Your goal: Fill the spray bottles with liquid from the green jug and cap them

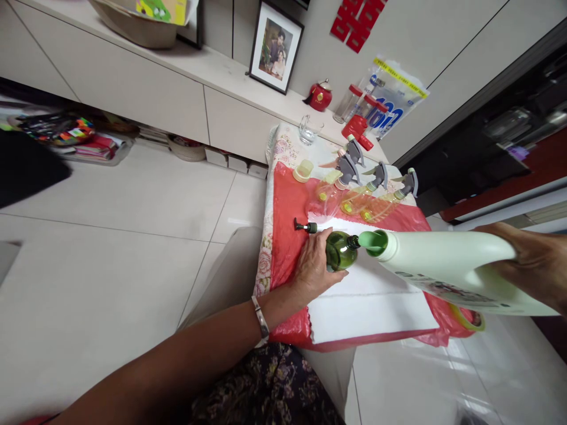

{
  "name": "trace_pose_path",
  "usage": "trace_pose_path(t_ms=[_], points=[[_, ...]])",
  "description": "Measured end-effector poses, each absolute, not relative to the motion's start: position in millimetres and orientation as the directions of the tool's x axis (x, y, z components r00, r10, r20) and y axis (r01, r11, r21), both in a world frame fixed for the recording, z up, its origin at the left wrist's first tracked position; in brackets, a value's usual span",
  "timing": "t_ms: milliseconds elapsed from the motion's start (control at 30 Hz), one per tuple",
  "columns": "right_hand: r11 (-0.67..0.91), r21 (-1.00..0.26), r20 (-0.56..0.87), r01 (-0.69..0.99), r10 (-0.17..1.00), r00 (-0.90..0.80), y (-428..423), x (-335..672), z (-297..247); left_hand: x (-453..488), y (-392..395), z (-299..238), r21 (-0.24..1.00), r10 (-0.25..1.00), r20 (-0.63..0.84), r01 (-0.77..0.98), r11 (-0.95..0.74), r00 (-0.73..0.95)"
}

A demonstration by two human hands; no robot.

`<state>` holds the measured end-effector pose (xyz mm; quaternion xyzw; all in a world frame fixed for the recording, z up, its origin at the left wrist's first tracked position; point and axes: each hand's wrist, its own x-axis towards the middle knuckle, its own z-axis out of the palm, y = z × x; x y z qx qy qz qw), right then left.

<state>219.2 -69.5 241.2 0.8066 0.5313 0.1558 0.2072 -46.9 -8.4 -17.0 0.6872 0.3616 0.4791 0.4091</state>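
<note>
— What does the left hand (315, 265) have?

— A small green bottle (340, 250). The fingers are wrapped round its body, with the thumb on the near side. A metal bracelet (260, 317) sits on the wrist, nearer than the bottle.

— And where is the bottle?

— On a white cloth (367, 307), which lies over a red cover (286, 206) on the surface (286, 144). Its neck is open and leans to the right.

— What about the right hand (531, 265)?

— It is well to the right of the bottle, with the fingers clenched on the rear end of a big pale green jug (443, 262). The jug is tipped almost level. Its green spout (373, 242) is right at the bottle's mouth. I cannot tell whether anything flows.

— Is anything close by?

— A dark pump head (305, 226) lies on its side just left of the bottle and a little beyond it, at the edge of the white cloth.

— And farther off?

— Beyond the bottle stands a row of clear spray bottles (354, 189) with grey triggers and yellowish liquid. A pale yellow cap (303, 171) is to their left. Farther on there is a drinking glass (309, 130), then a red pot (319, 95). Farthest from the bottle, a framed photo (276, 47) leans against the wall.
</note>
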Motion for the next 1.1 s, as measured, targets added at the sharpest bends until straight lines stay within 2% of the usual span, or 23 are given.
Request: trace_pose_path(t_ms=[1100], points=[[-0.349,0.501,0.045,0.792,0.924,0.379,-68.6,219.3,241.4,-47.1,-8.1,-16.8,0.912,0.89,0.354,0.103,-0.396,0.287]])
